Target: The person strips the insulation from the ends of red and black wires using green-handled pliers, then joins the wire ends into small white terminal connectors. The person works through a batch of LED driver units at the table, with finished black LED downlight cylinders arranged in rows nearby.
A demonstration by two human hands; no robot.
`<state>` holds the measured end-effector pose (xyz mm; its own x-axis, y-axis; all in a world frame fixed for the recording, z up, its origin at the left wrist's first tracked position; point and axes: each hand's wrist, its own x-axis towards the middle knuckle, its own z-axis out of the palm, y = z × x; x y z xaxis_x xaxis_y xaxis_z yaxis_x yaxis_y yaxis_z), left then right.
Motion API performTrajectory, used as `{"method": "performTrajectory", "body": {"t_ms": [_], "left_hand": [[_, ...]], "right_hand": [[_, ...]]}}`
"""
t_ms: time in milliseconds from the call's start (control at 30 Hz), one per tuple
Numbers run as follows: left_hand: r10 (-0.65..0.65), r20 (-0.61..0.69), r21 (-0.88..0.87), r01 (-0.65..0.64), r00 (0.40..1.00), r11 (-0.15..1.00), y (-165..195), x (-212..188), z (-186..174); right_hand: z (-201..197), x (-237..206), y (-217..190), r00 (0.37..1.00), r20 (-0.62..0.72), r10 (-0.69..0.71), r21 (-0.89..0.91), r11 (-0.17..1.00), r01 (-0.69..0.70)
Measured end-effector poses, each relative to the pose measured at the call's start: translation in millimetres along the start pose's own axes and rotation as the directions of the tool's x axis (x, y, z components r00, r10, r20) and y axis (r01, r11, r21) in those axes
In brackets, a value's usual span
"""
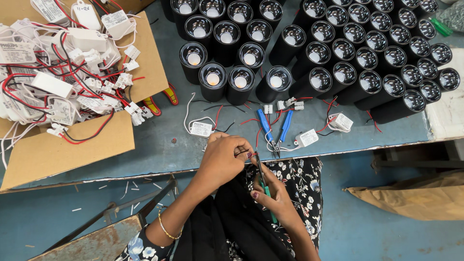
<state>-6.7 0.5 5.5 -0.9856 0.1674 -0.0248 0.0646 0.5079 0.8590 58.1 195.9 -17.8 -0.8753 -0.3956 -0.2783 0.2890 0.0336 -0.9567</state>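
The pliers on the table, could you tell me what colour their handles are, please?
Blue, on the pliers beside the wires; the head view shows them.

Floral sleeves, gold bangle (166,231)

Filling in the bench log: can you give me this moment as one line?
left hand: pinching red and black wires | right hand: green-handled screwdriver, tip at wires | blue pliers on table

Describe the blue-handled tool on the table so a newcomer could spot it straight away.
Start at the blue table, below the block of black cylindrical lamps. Near the table's front edge, just beyond the person's hands, lie the blue-handled wire cutters. Among small white connectors and red wires, they alone have two blue handles splayed in a V.
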Motion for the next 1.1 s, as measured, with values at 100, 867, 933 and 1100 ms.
{"method": "performTrajectory", "body": {"t_ms": [100,867,933,1100], "left_hand": [[0.018,0.000,0.004,-0.018,1.000,1.000,0,0,0],[0.081,-0.007,-0.029,-0.082,0.997,0.996,3,-3,-8],[0.057,0.005,-0.018,-0.057,0.998,0.998,5,-3,-9],[0.013,0.025,-0.007,-0.013,1.000,1.000,8,-3,-9]], "right_hand": [[0,0,2,1.000,-0.023,0.017,0.053,0.998,-0.016],[-11,0,13,0.978,0.155,0.140,0.428,0.883,-0.195],[-12,-1,13,0.980,0.171,0.099,0.419,0.893,-0.163],[-10,-1,13,0.981,0.186,0.059,0.387,0.913,-0.128]]}}
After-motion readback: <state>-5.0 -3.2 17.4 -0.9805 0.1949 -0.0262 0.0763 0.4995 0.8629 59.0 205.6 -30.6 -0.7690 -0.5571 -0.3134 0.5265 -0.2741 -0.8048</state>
